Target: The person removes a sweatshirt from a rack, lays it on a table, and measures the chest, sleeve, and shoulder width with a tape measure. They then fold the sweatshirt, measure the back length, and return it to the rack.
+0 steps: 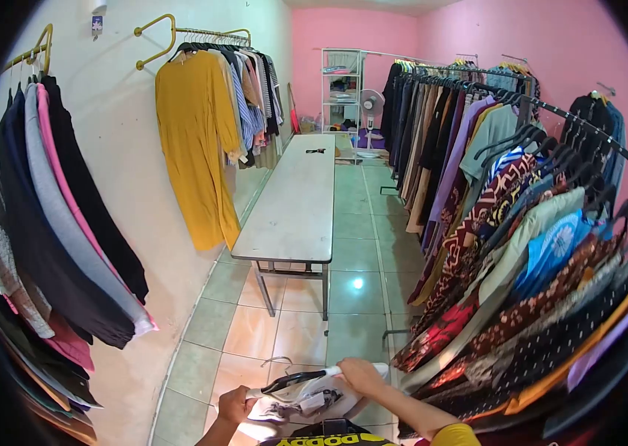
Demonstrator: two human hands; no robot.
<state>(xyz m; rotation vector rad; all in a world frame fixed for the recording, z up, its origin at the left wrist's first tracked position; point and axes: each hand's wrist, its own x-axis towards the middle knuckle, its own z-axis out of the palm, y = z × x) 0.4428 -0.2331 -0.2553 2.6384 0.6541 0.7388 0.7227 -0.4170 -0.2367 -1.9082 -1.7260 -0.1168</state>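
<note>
Head view, left hand [236, 405]: closed around one end of the white printed garment [329, 407]
Right hand [360, 375]: gripping the other end
Garment: between both hands, low in view, on a dark hanger [303, 377] – hook showing above it
Table [291, 193]: ahead – a small black item [315, 151] on top
Clothes rack [551, 108]: to the right, full

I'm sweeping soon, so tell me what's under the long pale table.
Under the near end of the table, dark metal legs and floor tiles show. Its top hides the floor further back, so anything there can't be seen.
</note>
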